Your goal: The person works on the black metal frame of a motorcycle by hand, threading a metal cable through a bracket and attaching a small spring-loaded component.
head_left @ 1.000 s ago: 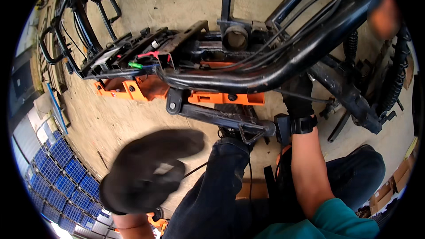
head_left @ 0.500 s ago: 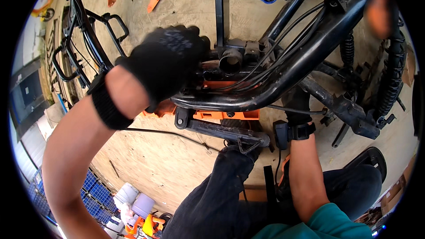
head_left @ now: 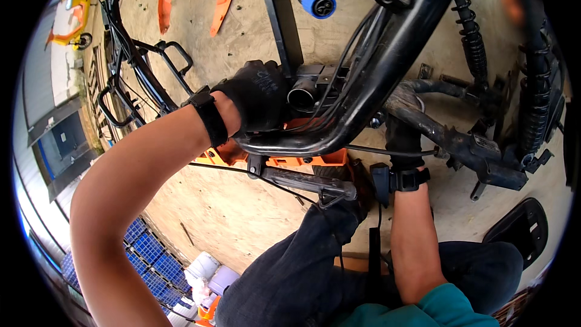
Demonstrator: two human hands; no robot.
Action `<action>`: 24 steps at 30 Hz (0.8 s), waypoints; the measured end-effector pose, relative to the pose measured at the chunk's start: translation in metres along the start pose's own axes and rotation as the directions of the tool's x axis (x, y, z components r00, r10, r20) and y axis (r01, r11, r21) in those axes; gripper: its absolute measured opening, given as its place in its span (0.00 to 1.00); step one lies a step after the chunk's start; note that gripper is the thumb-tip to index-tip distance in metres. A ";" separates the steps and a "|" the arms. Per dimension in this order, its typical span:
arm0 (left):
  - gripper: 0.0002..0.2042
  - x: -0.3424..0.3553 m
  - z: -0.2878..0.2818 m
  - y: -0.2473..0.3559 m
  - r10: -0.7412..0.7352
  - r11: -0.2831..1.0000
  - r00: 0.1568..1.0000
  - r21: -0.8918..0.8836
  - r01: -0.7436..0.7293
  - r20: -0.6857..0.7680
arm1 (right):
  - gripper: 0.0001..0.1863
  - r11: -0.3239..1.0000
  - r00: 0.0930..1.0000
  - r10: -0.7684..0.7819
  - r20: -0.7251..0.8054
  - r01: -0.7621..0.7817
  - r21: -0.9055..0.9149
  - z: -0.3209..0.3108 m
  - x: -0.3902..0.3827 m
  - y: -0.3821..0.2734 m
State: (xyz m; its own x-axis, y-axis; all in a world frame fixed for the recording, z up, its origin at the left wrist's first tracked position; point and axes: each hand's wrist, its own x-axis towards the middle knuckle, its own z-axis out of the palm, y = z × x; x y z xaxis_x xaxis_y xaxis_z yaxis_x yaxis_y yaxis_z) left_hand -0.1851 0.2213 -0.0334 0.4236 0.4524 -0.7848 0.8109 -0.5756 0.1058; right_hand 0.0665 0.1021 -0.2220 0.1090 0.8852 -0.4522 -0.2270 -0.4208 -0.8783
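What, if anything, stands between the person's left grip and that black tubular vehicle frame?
Nothing visible: the gloved left grip already overlaps the black tubular vehicle frame in this view, beside the round open pipe end. Its far side is hidden, so contact can't be confirmed.

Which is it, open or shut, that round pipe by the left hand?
Open: the round pipe shows a hollow inside its rim. Deeper down, cannot tell.

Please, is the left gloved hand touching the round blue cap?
Apart. The head view shows the left hand down at the black frame, and the blue cap higher in the picture, with a black bar and floor visible between them.
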 end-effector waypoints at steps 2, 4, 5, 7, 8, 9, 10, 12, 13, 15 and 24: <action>0.16 0.008 0.003 0.001 0.025 0.998 1.000 0.051 -0.025 -0.003 | 0.12 0.998 0.999 -0.024 -0.031 0.025 0.058 0.000 -0.001 -0.005; 0.15 0.002 0.005 0.002 -0.013 0.994 1.000 0.113 0.014 -0.004 | 0.12 0.999 1.000 -0.017 -0.004 0.017 0.042 0.003 -0.001 -0.001; 0.15 0.000 0.007 0.002 -0.029 0.995 0.998 0.097 0.024 0.049 | 0.12 0.997 1.000 0.007 0.008 -0.007 0.073 0.005 -0.001 0.002; 0.14 0.002 0.006 0.002 -0.039 0.997 0.989 0.072 0.029 0.141 | 0.13 0.980 0.998 0.058 0.011 -0.059 0.189 0.004 -0.003 0.004; 0.14 0.003 0.006 0.003 -0.049 0.998 0.993 0.031 0.046 0.105 | 0.13 0.985 0.999 0.053 0.002 -0.053 0.166 0.002 -0.003 0.002; 0.14 0.003 0.007 0.003 -0.062 0.998 0.996 -0.012 0.063 0.072 | 0.13 0.988 0.999 0.052 -0.003 -0.051 0.143 0.001 -0.003 0.000; 0.13 0.003 0.008 0.004 -0.077 0.995 0.996 -0.058 0.080 0.040 | 0.13 1.000 1.000 0.019 -0.005 -0.019 0.011 0.000 -0.004 -0.001; 0.13 0.005 0.007 0.004 -0.127 0.989 0.986 -0.058 0.134 0.107 | 0.13 0.997 1.000 0.031 -0.002 -0.031 -0.064 0.000 -0.003 -0.003; 0.13 0.005 0.006 0.006 -0.153 0.985 0.978 -0.056 0.162 0.140 | 0.13 0.997 0.997 0.075 -0.001 -0.075 -0.006 0.001 -0.002 -0.004; 0.13 0.004 0.009 0.007 -0.094 0.995 0.994 0.035 0.092 0.060 | 0.13 0.986 0.993 0.115 0.006 -0.115 0.120 0.003 -0.001 -0.004; 0.17 -0.017 -0.006 0.009 -0.040 0.998 0.999 -0.052 0.039 -0.027 | 0.12 0.997 0.998 -0.068 -0.010 0.068 -0.029 0.002 -0.002 0.010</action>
State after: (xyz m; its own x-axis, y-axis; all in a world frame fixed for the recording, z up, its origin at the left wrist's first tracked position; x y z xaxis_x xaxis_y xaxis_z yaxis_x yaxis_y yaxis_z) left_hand -0.1824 0.2126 -0.0157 0.4012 0.4936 -0.7716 0.8467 -0.5212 0.1069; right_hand 0.0622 0.0970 -0.2293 0.1343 0.9097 -0.3929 -0.1909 -0.3653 -0.9111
